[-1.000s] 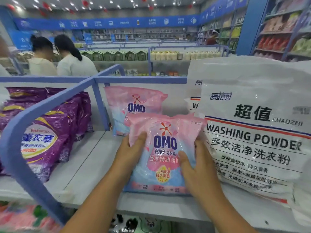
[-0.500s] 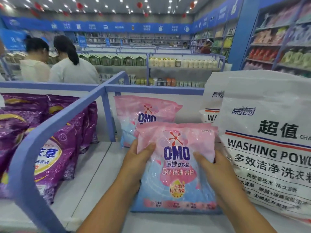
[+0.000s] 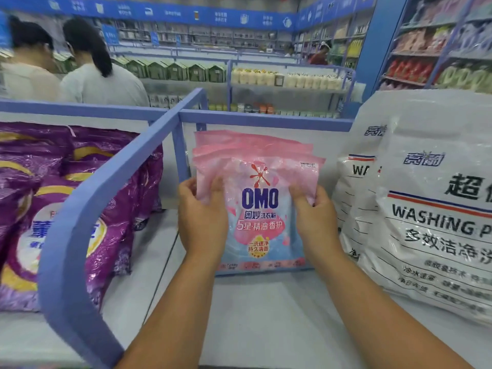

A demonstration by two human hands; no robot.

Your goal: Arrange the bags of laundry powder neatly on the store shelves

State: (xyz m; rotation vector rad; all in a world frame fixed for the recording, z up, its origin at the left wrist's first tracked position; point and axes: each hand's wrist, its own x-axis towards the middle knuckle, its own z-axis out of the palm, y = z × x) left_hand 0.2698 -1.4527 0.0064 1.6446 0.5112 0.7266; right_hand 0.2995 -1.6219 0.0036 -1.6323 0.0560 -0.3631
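A pink-and-blue OMO bag point(image 3: 259, 209) stands upright on the white shelf point(image 3: 266, 315), pressed against another pink OMO bag point(image 3: 239, 141) behind it. My left hand point(image 3: 201, 222) grips the front bag's left edge, thumb on the front. My right hand point(image 3: 315, 217) grips its right edge the same way. Large white washing powder bags point(image 3: 431, 209) stand at the right. Purple bags point(image 3: 53, 209) fill the left compartment.
A blue divider rail point(image 3: 111, 198) separates the purple bags from the OMO section, and a blue back rail point(image 3: 266, 119) runs behind. Two people point(image 3: 80, 75) stand beyond the shelf at the left. More stocked shelves point(image 3: 439, 49) rise at the right.
Both hands have pushed the front OMO bag back against the rear OMO bag and stood it more upright. My hands shifted higher on its edges.
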